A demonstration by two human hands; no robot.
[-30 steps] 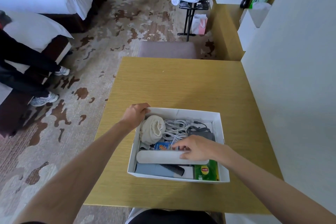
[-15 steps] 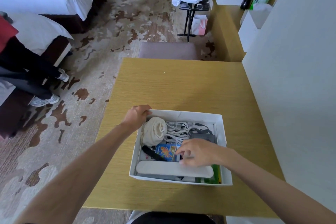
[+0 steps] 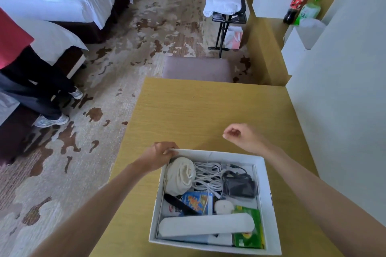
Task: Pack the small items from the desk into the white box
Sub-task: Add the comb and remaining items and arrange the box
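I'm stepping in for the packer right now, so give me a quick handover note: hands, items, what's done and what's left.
Left hand grips the far-left corner of the white box. Right hand hovers over the desk beyond the box, loosely curled, empty.
In the box: cloth pouch, white cable, black charger, long white case, green packet.
No loose items show on the desk; packing looks done.

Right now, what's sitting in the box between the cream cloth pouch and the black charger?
In the head view, a bundle of coiled white cable lies between the cream cloth pouch and the black charger, inside the white box.
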